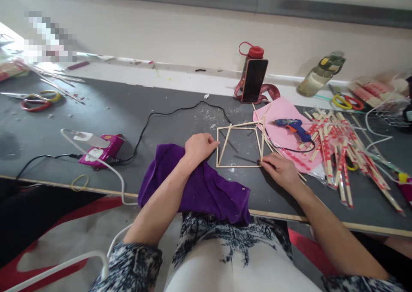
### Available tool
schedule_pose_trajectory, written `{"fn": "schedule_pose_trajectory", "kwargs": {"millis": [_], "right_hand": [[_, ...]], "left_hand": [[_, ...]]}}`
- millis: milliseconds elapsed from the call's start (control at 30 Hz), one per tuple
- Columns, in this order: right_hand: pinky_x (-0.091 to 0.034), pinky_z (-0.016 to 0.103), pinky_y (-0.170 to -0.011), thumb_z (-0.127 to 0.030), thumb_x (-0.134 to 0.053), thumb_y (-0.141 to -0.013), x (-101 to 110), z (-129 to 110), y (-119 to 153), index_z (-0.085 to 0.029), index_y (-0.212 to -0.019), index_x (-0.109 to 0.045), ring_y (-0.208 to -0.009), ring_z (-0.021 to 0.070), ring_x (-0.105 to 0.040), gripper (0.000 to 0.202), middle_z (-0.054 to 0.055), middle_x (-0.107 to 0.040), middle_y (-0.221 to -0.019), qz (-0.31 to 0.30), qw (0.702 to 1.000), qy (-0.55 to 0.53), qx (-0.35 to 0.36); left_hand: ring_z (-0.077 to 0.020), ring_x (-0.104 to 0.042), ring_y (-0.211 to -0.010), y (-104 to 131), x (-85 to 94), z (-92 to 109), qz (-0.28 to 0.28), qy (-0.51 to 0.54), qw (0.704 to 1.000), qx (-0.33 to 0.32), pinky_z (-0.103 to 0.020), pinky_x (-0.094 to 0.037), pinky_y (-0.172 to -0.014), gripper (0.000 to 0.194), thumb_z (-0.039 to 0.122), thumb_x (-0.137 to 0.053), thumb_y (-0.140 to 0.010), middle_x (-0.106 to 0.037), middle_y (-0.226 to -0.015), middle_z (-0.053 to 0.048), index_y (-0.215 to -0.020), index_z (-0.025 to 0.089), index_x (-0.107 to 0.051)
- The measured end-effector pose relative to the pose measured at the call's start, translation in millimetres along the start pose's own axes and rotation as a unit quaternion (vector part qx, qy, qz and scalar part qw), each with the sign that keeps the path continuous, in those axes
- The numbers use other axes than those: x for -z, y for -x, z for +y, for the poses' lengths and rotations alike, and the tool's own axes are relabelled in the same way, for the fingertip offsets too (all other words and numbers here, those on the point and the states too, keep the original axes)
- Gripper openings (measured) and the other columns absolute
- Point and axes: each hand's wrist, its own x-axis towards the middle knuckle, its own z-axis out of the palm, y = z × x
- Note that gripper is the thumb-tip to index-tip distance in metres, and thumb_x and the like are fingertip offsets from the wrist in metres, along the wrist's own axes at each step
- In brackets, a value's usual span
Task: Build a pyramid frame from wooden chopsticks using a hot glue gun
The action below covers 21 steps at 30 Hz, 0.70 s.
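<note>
Soft purple fabric cloth [196, 184], nearer than open frame of pale wooden sticks [239, 167], on grey tabletop [174, 131]. Grip: right hand [280, 171] pinching frame's near-right corner, left hand [200, 148] its left edge, probably for steadiness. Beyond frame: black-screened phone [255, 81] against red-capped bottle [256, 52], apparently for support.

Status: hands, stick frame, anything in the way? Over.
Left hand at left side of frame; right hand pinching its near right corner. Frame on table. Cloth close, near side.
</note>
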Motion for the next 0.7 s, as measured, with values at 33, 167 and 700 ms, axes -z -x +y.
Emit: {"fn": "schedule_pose_trajectory", "kwargs": {"millis": [33, 167, 700], "right_hand": [[-0.048, 0.028, -0.071, -0.028, -0.051, -0.09, -0.1, -0.3, 0.0, -0.02, -0.093, -0.065, -0.079, 0.0153, -0.063, 0.016, 0.005, -0.065, -0.087, 0.002, 1.0, 0.002, -0.001], [-0.048, 0.028, -0.071, -0.028, -0.053, -0.089, -1.0, -1.9, 0.3, -0.021, -0.09, -0.065, -0.078, 0.0156, -0.063, 0.014, 0.004, -0.066, -0.086, 0.018, 1.0, 0.011, 0.001], [-0.048, 0.029, -0.071, -0.029, -0.049, -0.089, -0.2, -4.3, -4.1, -0.021, -0.091, -0.065, -0.078, 0.0165, -0.063, 0.018, 0.005, -0.066, -0.086, 0.012, 0.999, 0.037, -0.004]], "left_hand": [[-0.0217, -0.063, -0.077, 0.9, -0.1, 0.4, -0.008, -0.007, 1.0, 0.0, -0.028, -0.042, -0.063, 0.029, 0.049, -0.054, -0.075, -0.069, -0.077, -0.003, -0.073, 0.025, -0.068], [-0.0236, -0.064, -0.079, 3.8, 0.0, 3.4, -0.03, -0.025, 0.999, -0.001, -0.029, -0.044, -0.064, 0.027, 0.049, -0.055, -0.072, -0.07, -0.079, -0.004, -0.072, 0.025, -0.069], [-0.0242, -0.065, -0.08, 3.5, -3.6, 10.8, -0.013, -0.033, 0.999, -0.009, -0.031, -0.046, -0.066, 0.022, 0.039, -0.053, -0.073, -0.071, -0.082, -0.005, -0.075, 0.025, -0.07]]}}
